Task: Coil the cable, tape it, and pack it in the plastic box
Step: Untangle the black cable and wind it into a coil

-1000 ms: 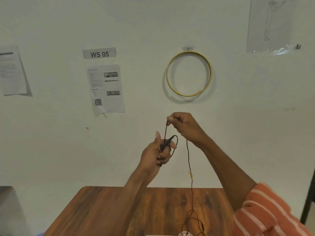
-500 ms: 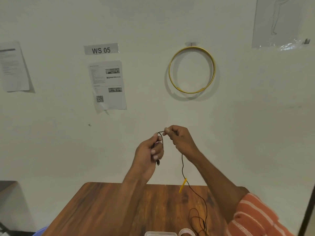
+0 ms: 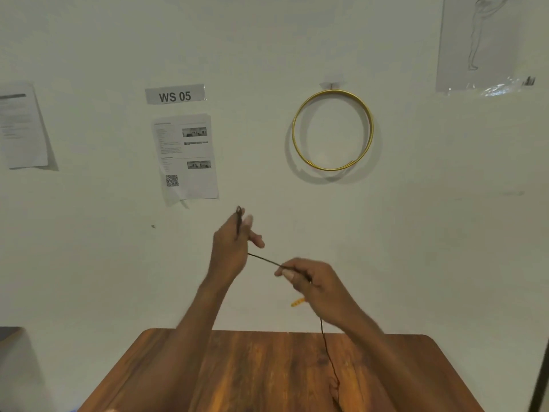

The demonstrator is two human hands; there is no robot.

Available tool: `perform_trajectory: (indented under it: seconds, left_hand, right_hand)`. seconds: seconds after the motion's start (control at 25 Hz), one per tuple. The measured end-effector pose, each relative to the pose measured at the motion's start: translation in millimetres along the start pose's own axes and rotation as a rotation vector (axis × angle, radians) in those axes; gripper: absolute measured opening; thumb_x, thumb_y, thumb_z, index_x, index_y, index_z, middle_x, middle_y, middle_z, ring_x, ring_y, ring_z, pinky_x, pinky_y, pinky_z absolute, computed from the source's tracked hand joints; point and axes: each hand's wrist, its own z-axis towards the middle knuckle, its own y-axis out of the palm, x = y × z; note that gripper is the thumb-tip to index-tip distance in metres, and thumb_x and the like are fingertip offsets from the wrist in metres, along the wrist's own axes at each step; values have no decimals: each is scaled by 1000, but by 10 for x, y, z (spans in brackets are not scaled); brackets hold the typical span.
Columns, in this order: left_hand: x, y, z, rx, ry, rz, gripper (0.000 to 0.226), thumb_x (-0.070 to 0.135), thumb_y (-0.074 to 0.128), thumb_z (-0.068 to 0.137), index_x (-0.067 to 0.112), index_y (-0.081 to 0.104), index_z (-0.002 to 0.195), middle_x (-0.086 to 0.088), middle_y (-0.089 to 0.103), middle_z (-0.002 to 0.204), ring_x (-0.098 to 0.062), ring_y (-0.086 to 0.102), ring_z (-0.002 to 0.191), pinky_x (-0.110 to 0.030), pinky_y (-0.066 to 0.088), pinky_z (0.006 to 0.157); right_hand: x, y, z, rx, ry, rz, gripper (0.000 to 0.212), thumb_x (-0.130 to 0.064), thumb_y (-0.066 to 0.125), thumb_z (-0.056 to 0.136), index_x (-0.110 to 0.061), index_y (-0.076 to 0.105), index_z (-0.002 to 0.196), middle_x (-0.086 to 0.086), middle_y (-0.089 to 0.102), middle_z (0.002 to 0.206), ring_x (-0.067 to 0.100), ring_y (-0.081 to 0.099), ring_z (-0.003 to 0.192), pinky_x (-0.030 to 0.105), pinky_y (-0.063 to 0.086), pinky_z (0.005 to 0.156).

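Observation:
A thin black cable (image 3: 265, 260) runs taut between my two hands, raised in front of the wall. My left hand (image 3: 233, 243) is held up and grips small loops of the cable, whose top pokes above the fingers. Lower and to the right, my right hand (image 3: 309, 279) pinches the cable. From there the cable drops down to the wooden table (image 3: 237, 373). A small yellow tag (image 3: 298, 302) on the cable shows just under my right hand. The plastic box and the tape are out of view.
The wall behind carries a gold ring (image 3: 332, 129), a "WS 05" label (image 3: 175, 95) and printed sheets (image 3: 185, 157). A dark upright edge (image 3: 539, 385) stands at the far right beside the table.
My right hand has dropped and pulled away to the right, stretching the cable between the hands. My left hand has lifted slightly. The box rim at the bottom edge has left the view.

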Motion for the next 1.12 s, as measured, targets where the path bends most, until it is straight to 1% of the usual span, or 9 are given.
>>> perform_trajectory:
  seconds: [0.08,0.24,0.36,0.48,0.6,0.72,0.84,0.96,1.12]
  left_hand:
    - [-42,140,-230,-205,-37,21,45,45,37,103,9,63,94,-1,64,51,-8,60,56,-27,43,70]
    - [168,266,-619,-450,-279,-688,60,43,25,104,2,69,105,6,27,50,-9,18,43,-26,15,47]
    - [381,212,-510,-434,-339,-1037,43,34,35,103,5,67,96,9,26,48,-5,17,37,-27,10,48]
    - [417,-4,-116,-252,-304,-1123,36,30,36,105,4,61,108,8,31,49,-3,24,35,-22,15,43]
    - [408,-330,318,-41,-258,-1084,35,29,34,106,4,57,116,8,38,49,-4,29,37,-19,23,41]
    - [448,-616,706,174,-179,-995,25,26,40,104,9,58,106,8,51,51,-7,41,39,-19,31,42]
    - [406,-782,932,303,-15,-457,20,30,41,103,19,58,104,2,67,62,-13,64,56,-27,42,54]
    - [173,-702,801,146,113,184,22,29,41,104,20,53,120,2,73,68,2,67,73,-30,49,82]
    - [-204,-424,309,-196,-22,184,40,29,41,104,15,46,142,-3,65,59,-17,56,51,-26,49,60]
  right_hand:
    - [-219,-242,286,81,-71,-56,18,-25,56,98,-25,73,92,-23,62,66,-1,54,63,25,47,62]
    - [-236,-493,794,95,-91,-76,20,-22,58,97,-16,71,84,-14,67,76,-1,57,70,18,46,72]
    - [12,-345,787,39,82,184,24,-25,57,99,-18,64,78,0,57,69,6,50,60,20,43,63]
    - [379,24,374,-192,278,410,12,-24,61,97,-15,66,103,0,59,66,11,53,55,27,47,58]
    - [585,361,-83,-431,324,496,27,-24,68,92,-13,66,116,2,64,65,18,57,60,37,50,69]
    - [533,451,-268,-408,376,502,31,-31,62,95,-7,67,113,-1,50,57,13,45,52,29,43,60]
    - [310,321,-402,-303,326,394,29,-32,51,101,-11,70,107,-6,35,57,8,30,50,23,27,51]
    - [-166,-36,-322,-233,158,274,27,-29,50,102,-19,74,96,-9,35,57,6,30,50,18,25,50]
    - [-729,-660,174,135,-11,356,28,-25,52,99,-19,71,78,-8,31,53,8,24,46,17,22,45]
